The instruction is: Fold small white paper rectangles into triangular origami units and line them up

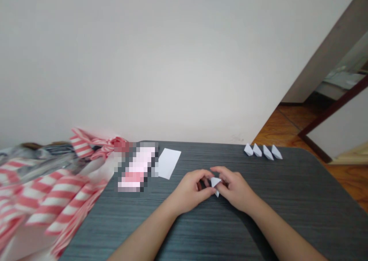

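Both of my hands meet near the middle of the dark grey table (287,199). My left hand (193,186) and my right hand (234,186) pinch a small folded white paper piece (215,182) between their fingertips, just above the tabletop. Each hand's fingers are curled closed around the paper. A flat white paper rectangle (169,163) lies on the table to the upper left of my left hand.
Several small folded white paper pieces (263,151) sit in a row at the table's far right edge. A red-and-white striped plastic bag (51,192) covers the left side. A blurred pink object (136,171) lies beside the white rectangle. A wall rises behind the table.
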A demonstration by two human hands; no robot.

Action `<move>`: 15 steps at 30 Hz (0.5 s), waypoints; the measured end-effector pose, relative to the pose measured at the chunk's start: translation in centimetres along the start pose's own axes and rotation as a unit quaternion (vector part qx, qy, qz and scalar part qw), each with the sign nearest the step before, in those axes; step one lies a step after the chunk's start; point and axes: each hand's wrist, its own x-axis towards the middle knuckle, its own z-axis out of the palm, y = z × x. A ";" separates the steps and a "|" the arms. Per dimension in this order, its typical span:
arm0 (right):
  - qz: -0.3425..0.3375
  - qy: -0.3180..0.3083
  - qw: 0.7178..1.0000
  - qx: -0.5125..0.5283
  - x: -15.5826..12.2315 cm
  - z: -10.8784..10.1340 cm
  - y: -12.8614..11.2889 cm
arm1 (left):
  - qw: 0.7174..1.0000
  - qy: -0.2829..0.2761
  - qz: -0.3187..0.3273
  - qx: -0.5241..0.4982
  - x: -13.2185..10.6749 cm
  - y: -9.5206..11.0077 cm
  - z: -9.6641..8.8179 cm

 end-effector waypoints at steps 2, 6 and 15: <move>-0.004 0.001 1.000 -0.007 0.0 -0.1 -0.1 | 1.000 0.004 -0.001 -0.002 0.0 0.1 0.0; -0.010 0.003 1.000 -0.001 0.0 -0.2 -0.1 | 1.000 -0.001 -0.010 -0.020 0.0 0.2 -0.1; 0.002 -0.002 0.989 0.147 -0.4 0.0 0.1 | 0.991 0.010 -0.004 -0.135 0.0 -0.9 -0.3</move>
